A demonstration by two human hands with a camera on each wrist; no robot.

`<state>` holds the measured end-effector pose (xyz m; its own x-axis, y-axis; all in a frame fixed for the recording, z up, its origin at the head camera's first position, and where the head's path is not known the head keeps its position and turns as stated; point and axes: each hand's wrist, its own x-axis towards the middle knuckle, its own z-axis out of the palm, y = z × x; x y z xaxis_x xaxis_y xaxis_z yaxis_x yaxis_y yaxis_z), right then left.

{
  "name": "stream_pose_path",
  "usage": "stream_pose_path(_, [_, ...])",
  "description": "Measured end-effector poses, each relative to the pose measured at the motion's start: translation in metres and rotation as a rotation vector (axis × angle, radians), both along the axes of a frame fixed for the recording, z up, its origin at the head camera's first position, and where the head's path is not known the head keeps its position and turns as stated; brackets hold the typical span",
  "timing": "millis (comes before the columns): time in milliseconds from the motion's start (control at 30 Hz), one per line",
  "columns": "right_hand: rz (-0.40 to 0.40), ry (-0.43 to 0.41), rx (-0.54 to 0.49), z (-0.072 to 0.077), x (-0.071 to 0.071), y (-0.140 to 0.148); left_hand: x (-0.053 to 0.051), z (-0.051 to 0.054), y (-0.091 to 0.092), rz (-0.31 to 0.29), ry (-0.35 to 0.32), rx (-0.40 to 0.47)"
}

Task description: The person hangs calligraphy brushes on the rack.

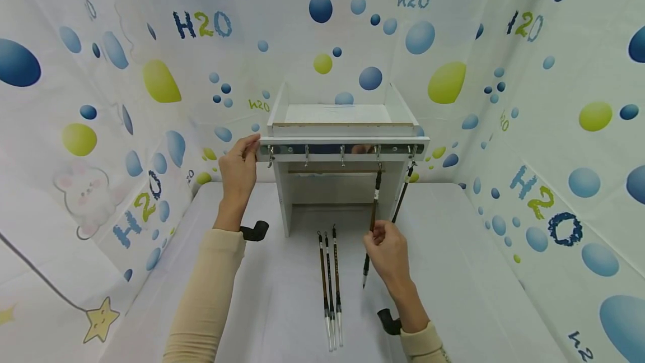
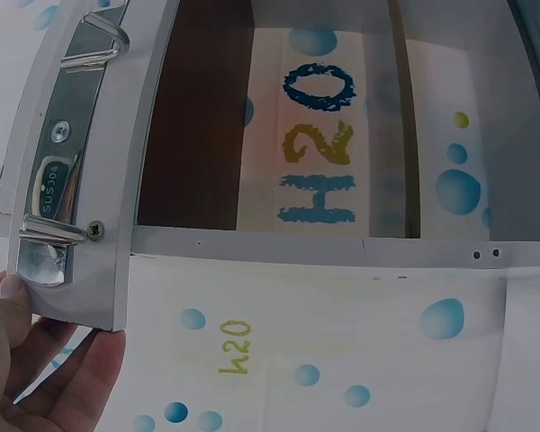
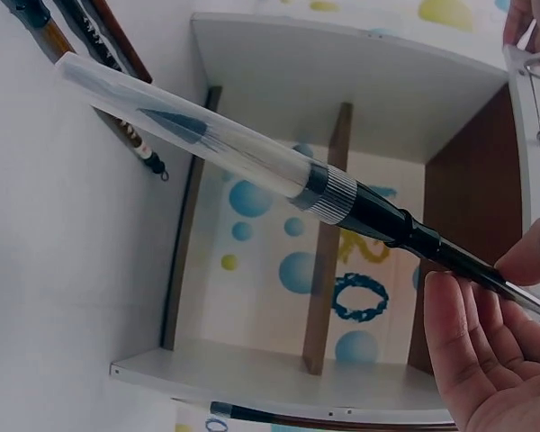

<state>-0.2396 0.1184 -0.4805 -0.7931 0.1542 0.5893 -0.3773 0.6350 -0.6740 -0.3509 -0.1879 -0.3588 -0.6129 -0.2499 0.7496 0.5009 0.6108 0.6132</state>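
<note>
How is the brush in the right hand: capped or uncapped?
Capped. The right wrist view shows the brush in the right hand with a clear cap over its dark bristles.

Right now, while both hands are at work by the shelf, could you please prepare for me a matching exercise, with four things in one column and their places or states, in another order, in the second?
1. Left hand
2. Right hand
3. Three capped calligraphy brushes
4. Rightmost hook

A. lying side by side on the white tabletop
B. has a hanging brush below it
C. pinching a brown-shafted brush
D. gripping one end of the hook board

Pairs: 1-D, 2-C, 3-A, 4-B
</note>
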Motion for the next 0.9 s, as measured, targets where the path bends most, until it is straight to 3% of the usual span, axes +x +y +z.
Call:
stream_pose_path(367, [-0.003, -0.011, -0.004, 0.001, -0.004, 0.003, 0.002, 0.002, 0.001, 0.002, -0.022, 0.004])
stream_pose_path(900, [0.000, -0.035, 0.007, 0.003, -0.011, 0.004, 0.000, 0.001, 0.000, -0.006, 0.006, -0.006])
